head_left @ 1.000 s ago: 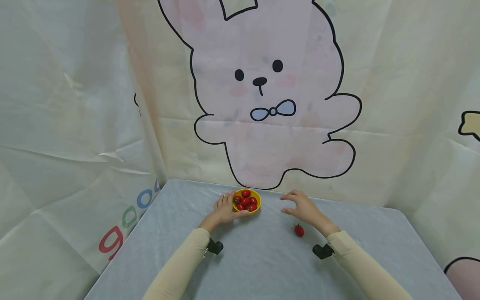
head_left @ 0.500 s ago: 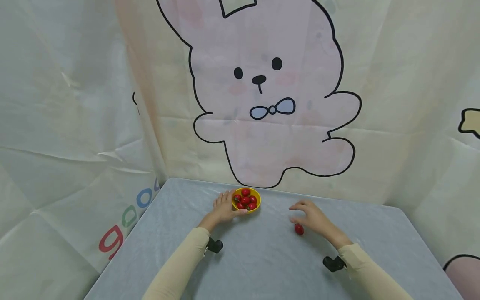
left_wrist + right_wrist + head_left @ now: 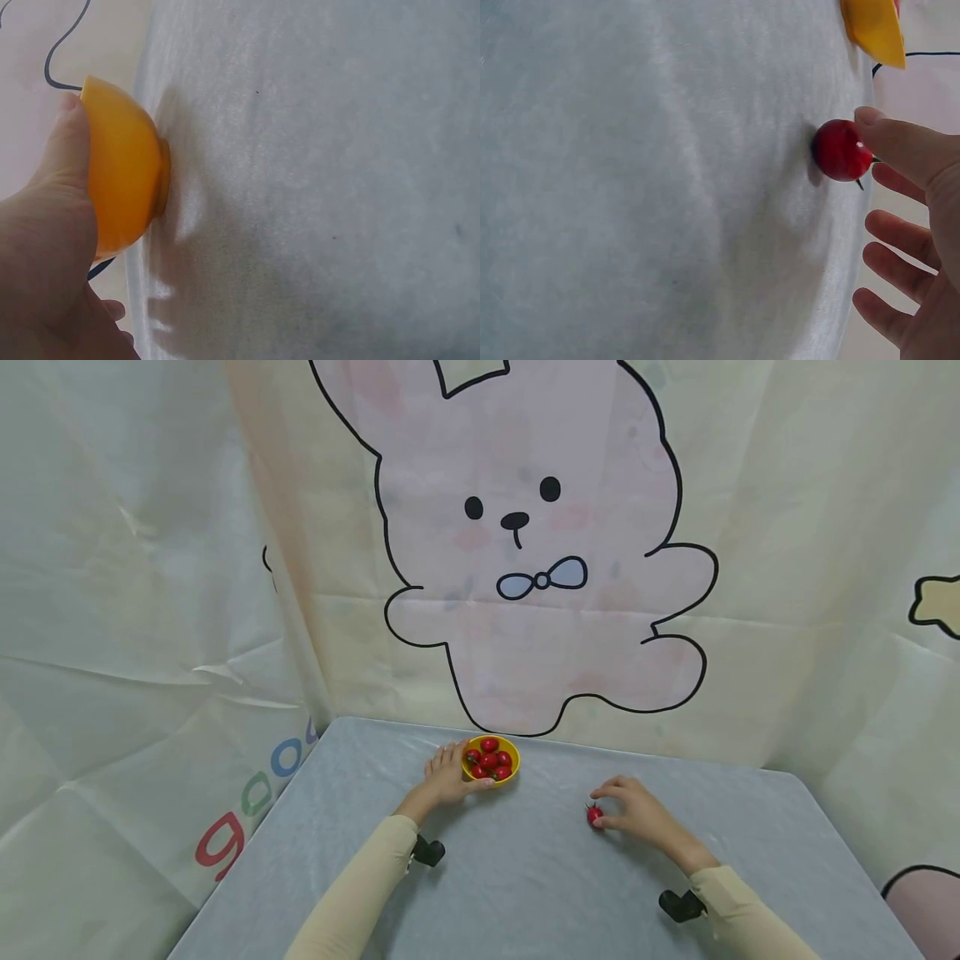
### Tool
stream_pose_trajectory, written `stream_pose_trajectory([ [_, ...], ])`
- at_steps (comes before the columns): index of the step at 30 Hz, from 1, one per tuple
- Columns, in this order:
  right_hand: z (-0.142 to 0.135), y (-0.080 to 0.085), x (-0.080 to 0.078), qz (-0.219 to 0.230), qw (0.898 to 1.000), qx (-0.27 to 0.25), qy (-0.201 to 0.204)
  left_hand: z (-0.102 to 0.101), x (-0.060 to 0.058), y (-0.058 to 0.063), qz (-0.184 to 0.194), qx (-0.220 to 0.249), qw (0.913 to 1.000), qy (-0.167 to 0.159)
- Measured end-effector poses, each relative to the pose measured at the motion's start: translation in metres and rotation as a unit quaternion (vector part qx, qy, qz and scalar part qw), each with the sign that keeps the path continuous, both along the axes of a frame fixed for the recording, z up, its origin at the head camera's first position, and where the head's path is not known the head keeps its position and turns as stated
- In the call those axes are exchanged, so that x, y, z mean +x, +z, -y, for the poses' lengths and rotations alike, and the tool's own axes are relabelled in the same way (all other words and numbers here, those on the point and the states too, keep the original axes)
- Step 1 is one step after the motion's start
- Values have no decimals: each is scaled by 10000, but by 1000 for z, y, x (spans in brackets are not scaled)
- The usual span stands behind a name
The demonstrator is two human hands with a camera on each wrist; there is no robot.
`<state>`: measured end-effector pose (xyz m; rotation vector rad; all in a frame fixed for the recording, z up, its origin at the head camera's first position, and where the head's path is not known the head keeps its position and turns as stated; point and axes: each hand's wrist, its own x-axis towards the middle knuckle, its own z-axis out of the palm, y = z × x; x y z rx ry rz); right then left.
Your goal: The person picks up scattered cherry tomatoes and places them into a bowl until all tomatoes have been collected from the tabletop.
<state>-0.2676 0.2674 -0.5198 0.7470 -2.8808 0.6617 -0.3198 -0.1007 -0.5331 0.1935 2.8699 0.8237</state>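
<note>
A small yellow bowl (image 3: pixel 516 770) holds several red cherry tomatoes (image 3: pixel 489 761) near the table's back edge. My left hand (image 3: pixel 447 779) grips its left side, thumb along the near wall and fingers around the other side. In the left wrist view, the thumb lies against the orange-looking bowl (image 3: pixel 124 165). A single cherry tomato (image 3: pixel 593 816) with a green stem rests on the table to the right. My right hand (image 3: pixel 637 810) is at this tomato, thumb and index finger spread on either side. In the right wrist view, the thumb overlaps the tomato (image 3: pixel 838 152); the index finger appears apart from it.
A pale blue-grey cloth covers the table (image 3: pixel 525 885). Behind it hangs a curtain (image 3: pixel 555 643) with a cartoon animal print, and another curtain (image 3: pixel 150 693) runs along the left. Dark wrist cameras sit on both forearms.
My right hand has moved right and toward me, from above the table beyond the single tomato down to it. The left hand has stayed on the bowl.
</note>
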Motion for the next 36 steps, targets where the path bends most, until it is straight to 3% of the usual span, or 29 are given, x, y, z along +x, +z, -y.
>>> stream_pose_trajectory([
  [14,2,-7,1,251,9991,242,-243,0,6,7,-29,115,9999,-16],
  [28,3,-7,1,287,9987,341,-244,0,0,-1,29,57,10000,38],
  [36,5,-5,0,272,9985,371,-297,0,3,3,21,128,9999,26],
])
